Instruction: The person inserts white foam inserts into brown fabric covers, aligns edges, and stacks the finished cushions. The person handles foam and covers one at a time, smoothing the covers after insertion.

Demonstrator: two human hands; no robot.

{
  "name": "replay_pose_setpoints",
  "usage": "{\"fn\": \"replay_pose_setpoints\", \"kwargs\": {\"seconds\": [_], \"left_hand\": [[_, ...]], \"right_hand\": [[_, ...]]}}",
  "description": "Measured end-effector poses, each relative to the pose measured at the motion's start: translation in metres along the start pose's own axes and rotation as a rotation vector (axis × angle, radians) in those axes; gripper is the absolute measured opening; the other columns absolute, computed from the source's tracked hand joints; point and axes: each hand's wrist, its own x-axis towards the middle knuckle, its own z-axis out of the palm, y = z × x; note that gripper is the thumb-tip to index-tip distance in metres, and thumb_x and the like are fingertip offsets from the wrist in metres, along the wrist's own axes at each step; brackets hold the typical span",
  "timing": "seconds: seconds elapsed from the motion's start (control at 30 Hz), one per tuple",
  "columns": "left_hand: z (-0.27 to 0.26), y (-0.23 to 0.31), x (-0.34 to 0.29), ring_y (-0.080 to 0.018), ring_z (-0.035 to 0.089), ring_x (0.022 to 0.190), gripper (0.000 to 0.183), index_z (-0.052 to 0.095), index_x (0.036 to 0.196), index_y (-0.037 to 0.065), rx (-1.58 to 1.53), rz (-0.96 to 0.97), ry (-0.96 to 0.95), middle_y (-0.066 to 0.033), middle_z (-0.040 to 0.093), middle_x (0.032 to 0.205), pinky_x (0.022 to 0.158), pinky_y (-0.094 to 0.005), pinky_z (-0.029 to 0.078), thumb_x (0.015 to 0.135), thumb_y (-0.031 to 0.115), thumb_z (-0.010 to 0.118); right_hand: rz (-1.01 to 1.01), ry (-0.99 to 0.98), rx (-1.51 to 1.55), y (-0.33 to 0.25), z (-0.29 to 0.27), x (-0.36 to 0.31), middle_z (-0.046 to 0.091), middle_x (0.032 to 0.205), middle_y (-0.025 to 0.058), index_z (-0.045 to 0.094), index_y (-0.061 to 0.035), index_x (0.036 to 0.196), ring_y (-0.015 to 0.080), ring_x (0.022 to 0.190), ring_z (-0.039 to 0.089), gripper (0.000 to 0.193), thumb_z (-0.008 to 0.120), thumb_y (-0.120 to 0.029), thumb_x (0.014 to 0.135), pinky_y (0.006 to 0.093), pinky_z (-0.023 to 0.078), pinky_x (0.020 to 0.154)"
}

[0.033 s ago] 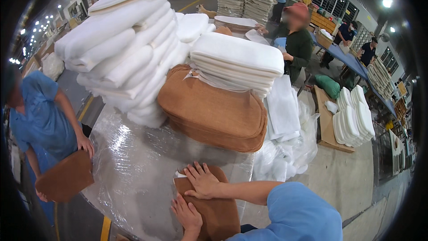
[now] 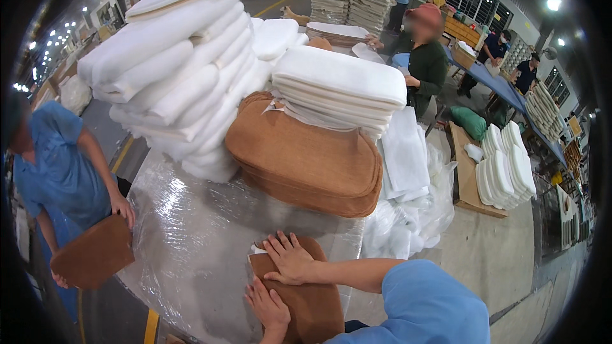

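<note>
Near the table's front edge lies a brown rounded fabric pad point(image 2: 315, 306). My right hand point(image 2: 293, 261) rests flat on its upper part, fingers spread, beside a small white flap point(image 2: 257, 250) at its upper left edge. Lower down, my left hand point(image 2: 268, 306) lies along the left edge with fingers extended. Neither hand grips anything. Just beyond is a thick stack of similar brown pads point(image 2: 299, 159), with white padding pieces point(image 2: 341, 86) piled on top of it.
A tall leaning pile of white padding point(image 2: 172, 83) stands at the back left. Clear plastic film covers the table point(image 2: 191, 242). At left, a person in blue point(image 2: 64, 159) holds another brown pad point(image 2: 95, 251). Across the table stands a person in dark green point(image 2: 424, 57).
</note>
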Motion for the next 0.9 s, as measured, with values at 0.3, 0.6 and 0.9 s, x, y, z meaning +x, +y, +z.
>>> {"fn": "replay_pose_setpoints", "kwargs": {"seconds": [0.3, 0.6, 0.9], "left_hand": [[-0.0005, 0.0041, 0.0098, -0.0553, 0.038, 0.147, 0.064, 0.037, 0.159, -0.008, -0.044, 0.007, 0.016, -0.031, 0.047, 0.157, 0.123, -0.0672, 0.021, 0.109, 0.033, 0.04], [-0.0035, 0.0067, 0.0085, -0.0553, 0.038, 0.147, 0.065, 0.037, 0.159, -0.007, -0.077, -0.01, 0.006, -0.0311, 0.047, 0.157, 0.123, -0.0669, 0.022, 0.109, 0.034, 0.04], [-0.0048, 0.0054, 0.006, -0.0553, 0.041, 0.144, 0.063, 0.038, 0.158, -0.006, -0.075, 0.047, 0.063, -0.0305, 0.049, 0.154, 0.122, -0.0659, 0.025, 0.108, 0.032, 0.042]], "right_hand": [[-0.036, 0.027, -0.03, 0.0048, -0.0046, 0.0078, 0.027, 0.169, 0.0285, 0.024, 0.006, 0.164, 0.0499, 0.158, 0.02, 0.1, 0.038, -0.072, 0.103, 0.0633, 0.018, 0.128], [-0.053, 0.023, -0.054, 0.0035, -0.004, 0.0079, 0.026, 0.17, 0.0264, 0.024, 0.0037, 0.165, 0.0494, 0.158, 0.02, 0.096, 0.038, -0.07, 0.104, 0.0652, 0.02, 0.127], [-0.066, 0.058, -0.048, -0.001, -0.007, 0.0033, 0.027, 0.171, 0.0227, 0.024, 0.0009, 0.166, 0.0473, 0.158, 0.023, 0.093, 0.041, -0.068, 0.105, 0.0646, 0.021, 0.127]]}}
